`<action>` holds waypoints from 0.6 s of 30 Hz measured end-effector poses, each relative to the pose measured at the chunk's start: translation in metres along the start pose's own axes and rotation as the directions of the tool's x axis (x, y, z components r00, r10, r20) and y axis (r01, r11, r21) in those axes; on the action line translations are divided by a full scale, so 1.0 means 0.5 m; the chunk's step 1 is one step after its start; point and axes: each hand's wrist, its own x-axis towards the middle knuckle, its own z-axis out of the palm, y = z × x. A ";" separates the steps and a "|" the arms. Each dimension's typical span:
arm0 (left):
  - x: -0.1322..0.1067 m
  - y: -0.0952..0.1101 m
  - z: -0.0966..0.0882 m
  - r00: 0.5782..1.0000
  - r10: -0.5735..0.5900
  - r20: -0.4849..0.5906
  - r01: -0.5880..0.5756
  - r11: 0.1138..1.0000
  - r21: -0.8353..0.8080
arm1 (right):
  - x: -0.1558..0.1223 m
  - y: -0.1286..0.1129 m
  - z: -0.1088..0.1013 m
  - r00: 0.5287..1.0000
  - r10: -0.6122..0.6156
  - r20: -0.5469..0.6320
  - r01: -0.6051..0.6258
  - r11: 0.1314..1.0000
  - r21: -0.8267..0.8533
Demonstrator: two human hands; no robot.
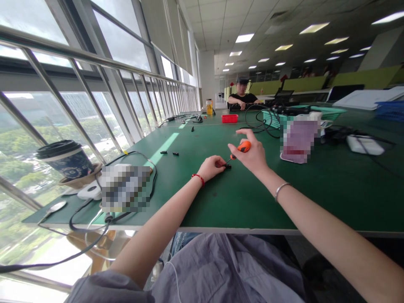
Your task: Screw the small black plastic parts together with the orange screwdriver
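Observation:
My left hand rests on the green table, its fingers pinched on a small black part. What the part is cannot be made out at this size. An orange-and-black screwdriver leans down from my right hand, its thin shaft slanting to the black part near my left fingertips. The handle lies against the right palm, while the thumb and index finger stick out past it. Two similar black pieces, one and another, lie to the left, and a further black piece lies farther back.
A red bin, a jar and cables are at the back. To the right are a blurred phone-like object and a green basket. A lidded cup stands at the left edge. Across the table sits a person.

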 end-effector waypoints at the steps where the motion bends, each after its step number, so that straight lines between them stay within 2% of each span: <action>1: 0.000 0.001 0.000 1.000 -0.002 0.001 0.002 1.000 0.001 | -0.001 -0.002 -0.002 1.000 0.006 0.012 -0.006 1.000 0.000; 6: 0.002 -0.003 0.001 1.000 -0.006 0.006 0.006 1.000 -0.006 | -0.004 -0.008 -0.003 0.996 -0.029 0.086 0.021 0.995 0.096; 12: 0.004 -0.009 0.004 1.000 0.004 -0.007 -0.004 1.000 -0.020 | -0.002 0.001 0.006 0.993 -0.114 0.012 0.112 0.983 0.144; 18: 0.001 -0.003 0.001 1.000 0.006 0.004 -0.006 1.000 -0.015 | -0.003 -0.012 -0.003 0.999 0.020 0.031 -0.020 1.000 0.011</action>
